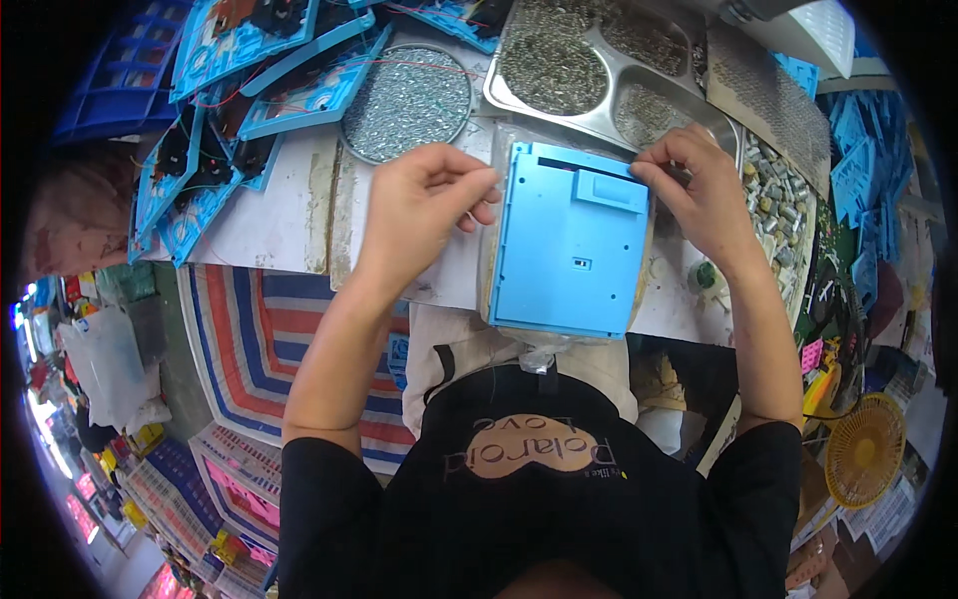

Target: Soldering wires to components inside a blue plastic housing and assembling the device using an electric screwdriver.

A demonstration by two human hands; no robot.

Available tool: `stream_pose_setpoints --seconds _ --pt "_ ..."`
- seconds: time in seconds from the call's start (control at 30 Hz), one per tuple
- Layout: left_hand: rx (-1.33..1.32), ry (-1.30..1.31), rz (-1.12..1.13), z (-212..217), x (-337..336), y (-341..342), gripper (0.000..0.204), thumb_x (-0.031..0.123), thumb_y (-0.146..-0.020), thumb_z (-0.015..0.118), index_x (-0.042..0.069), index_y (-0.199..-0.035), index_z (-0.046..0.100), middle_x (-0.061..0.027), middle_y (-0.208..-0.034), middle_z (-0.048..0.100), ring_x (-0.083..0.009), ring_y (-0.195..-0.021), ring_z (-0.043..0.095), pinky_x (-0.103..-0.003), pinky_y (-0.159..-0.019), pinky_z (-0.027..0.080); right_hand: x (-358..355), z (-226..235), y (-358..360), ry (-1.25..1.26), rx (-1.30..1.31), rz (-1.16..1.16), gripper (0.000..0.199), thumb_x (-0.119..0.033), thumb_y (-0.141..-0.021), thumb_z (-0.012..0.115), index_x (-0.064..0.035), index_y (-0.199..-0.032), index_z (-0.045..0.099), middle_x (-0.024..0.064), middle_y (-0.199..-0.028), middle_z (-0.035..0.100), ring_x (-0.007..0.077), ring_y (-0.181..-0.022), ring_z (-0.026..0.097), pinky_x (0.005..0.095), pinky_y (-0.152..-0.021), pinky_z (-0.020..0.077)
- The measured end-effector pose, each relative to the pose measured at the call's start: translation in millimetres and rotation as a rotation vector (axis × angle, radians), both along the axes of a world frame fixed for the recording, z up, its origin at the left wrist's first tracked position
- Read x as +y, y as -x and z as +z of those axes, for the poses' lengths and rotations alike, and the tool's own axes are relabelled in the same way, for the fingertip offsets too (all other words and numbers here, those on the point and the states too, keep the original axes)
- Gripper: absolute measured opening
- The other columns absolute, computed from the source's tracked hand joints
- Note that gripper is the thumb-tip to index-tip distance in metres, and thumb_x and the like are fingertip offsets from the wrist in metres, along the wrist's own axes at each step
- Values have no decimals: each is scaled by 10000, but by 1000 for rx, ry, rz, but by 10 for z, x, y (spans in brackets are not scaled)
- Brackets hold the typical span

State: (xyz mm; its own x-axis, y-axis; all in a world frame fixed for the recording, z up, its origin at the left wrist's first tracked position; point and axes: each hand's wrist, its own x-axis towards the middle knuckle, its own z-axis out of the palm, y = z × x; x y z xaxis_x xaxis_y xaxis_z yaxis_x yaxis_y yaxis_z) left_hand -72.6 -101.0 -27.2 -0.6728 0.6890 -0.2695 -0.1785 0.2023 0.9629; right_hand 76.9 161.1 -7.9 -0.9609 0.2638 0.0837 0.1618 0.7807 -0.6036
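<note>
A flat blue plastic casing [562,245] lies in front of me, on a padded board wrapped in clear film. It has a raised rectangular block near its far right corner, a small switch slot and several screw holes. Beside its upper left edge, my left hand [431,205] is pinched with thumb against forefinger; whatever sits between the tips is too small to make out. My right hand [699,190] is at the far right corner, its thumb and forefinger closed together by the casing's edge. Something dark shows under those fingers, and I cannot tell what it is.
A round tray of small silver screws [409,105] stands beyond my left hand. Farther back is a metal compartment tray [624,75] of small metal parts. Blue casings with wires [289,85] pile up at far left. Small metal cylinders [773,190] lie at right.
</note>
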Motion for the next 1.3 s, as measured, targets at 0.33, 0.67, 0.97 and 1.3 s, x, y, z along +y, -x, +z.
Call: stream_pose_setpoints --seconds 0.33,0.67,0.97,1.3 --pt "1053 229 -411 63 225 154 242 251 -948 680 27 -863 652 -176 -786 673 -374 -757 675 -474 -690 519 38 226 532 -129 139 236 157 -158 -865 766 -37 -960 734 82 -896 693 236 -877 622 368 -811 506" --pt "1047 296 -417 63 248 67 219 235 -926 698 38 -858 631 -183 -795 671 -389 -795 678 -508 -712 528 -828 -393 2070 -559 164 765 126 -207 -817 763 -111 -898 762 40 -920 728 278 -984 635 430 -816 515" --pt "760 213 -310 17 233 48 278 253 -912 741 8 -823 646 -143 -700 631 -279 -620 600 -398 -600 471 -821 -314 2065 -414 175 528 216 -247 -850 709 -33 -855 732 178 -846 723 374 -892 691 468 -838 534" --pt "1051 649 27 -135 -124 515 179 231 -901 735 52 -905 727 -182 -838 728 -387 -810 705 -478 -735 536 -249 286 -92 66 93 180 117 -125 -831 772 -55 -857 681 67 -793 643 261 -808 619 384 -784 472"
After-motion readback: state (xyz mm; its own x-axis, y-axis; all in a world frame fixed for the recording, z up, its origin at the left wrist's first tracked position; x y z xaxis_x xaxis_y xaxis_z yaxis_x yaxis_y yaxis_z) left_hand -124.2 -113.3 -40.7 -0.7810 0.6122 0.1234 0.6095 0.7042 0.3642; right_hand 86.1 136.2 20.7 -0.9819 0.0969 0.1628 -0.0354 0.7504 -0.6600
